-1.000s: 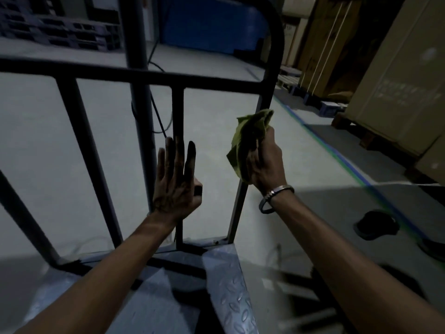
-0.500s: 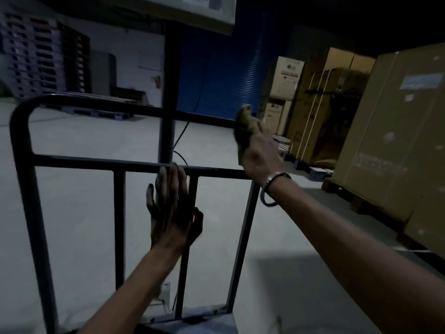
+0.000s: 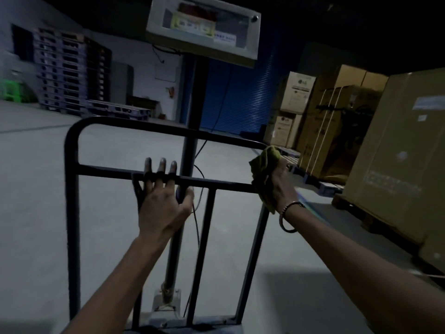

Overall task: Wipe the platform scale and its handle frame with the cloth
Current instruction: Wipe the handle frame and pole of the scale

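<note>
Fingers (image 3: pixel 160 165) of the left hand (image 3: pixel 161 203) are reaching straight through the handle frame (image 3: pixel 72 189), its thumb hooking the scale's post (image 3: pixel 190 150), probably steadying the frame. Right of that post, the right hand (image 3: pixel 280 186) is gripping the cloth (image 3: pixel 263 165) against the frame's far upright, apparently wiping it; above the frame, the display head (image 3: pixel 202 30) is waiting uncleaned.

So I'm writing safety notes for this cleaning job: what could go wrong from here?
1. The left hand has its fingers poked through the frame over the crossbar, so a shift of the frame might pinch them.
2. The cloth in the right hand wipes the frame's right corner; its loose folds could snag there.
3. A cable hangs behind the bars and could be tugged.
</note>
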{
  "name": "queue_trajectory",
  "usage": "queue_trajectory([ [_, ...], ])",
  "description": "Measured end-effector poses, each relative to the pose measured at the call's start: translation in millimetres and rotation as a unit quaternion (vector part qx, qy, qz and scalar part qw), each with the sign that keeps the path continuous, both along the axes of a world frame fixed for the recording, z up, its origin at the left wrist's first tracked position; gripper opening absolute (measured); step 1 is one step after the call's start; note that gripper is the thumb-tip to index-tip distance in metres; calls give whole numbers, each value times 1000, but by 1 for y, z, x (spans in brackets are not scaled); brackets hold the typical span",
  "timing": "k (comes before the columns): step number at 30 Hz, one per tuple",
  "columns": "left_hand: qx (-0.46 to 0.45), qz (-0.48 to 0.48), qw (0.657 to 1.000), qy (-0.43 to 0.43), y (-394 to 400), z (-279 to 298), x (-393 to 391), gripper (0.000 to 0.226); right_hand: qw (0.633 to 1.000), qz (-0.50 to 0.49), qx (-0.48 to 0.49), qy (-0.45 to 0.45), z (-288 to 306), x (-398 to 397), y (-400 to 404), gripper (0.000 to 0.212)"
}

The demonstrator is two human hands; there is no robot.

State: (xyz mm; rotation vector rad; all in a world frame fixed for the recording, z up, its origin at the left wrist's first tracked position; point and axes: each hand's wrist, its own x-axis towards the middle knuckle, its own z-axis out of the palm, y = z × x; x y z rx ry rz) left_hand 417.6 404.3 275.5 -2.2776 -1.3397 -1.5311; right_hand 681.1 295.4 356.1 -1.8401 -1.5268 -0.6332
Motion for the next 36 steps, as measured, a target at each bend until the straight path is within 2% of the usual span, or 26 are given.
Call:
queue_trajectory([
  [2,8,-2,1000,25,-3,0,-6,84,997,-73,12,15,6,-3,13,57],
  [3,13,-5,999,42,-3,-1,-10,87,993,-115,13,-13,13,-3,17,61],
  [7,-18,-34,996,83,0,2,-23,98,981,-160,-21,-106,45,-47,31,50],
  [10,-34,-37,994,97,-5,4,-23,102,976,-136,-38,-166,52,-94,46,52],
  [14,-21,-40,992,118,0,2,-29,111,977,-82,-75,-183,59,-155,72,52],
  [17,6,-27,991,130,4,-1,-38,117,972,-15,-76,-220,69,-162,75,51],
  [19,4,10,995,102,3,-1,-46,113,962,31,-109,-250,78,-141,61,54],
  [21,-28,62,997,29,4,-2,-60,109,960,34,-132,-246,83,-102,43,56],
  [23,-61,89,994,-29,6,-7,-77,114,962,-26,-116,-247,78,-61,25,59],
  [25,-62,91,994,-28,7,-15,-89,122,959,-83,-105,-250,67,-43,17,57],
  [29,-62,69,995,-23,10,-20,-93,123,964,-147,-60,-215,57,-69,31,57],
  [31,-74,62,995,-30,11,-19,-89,123,966,-132,-35,-218,56,-91,44,59],
  [36,-51,59,996,-53,18,-23,-85,120,983,-48,-46,-169,67,-168,77,42],
])
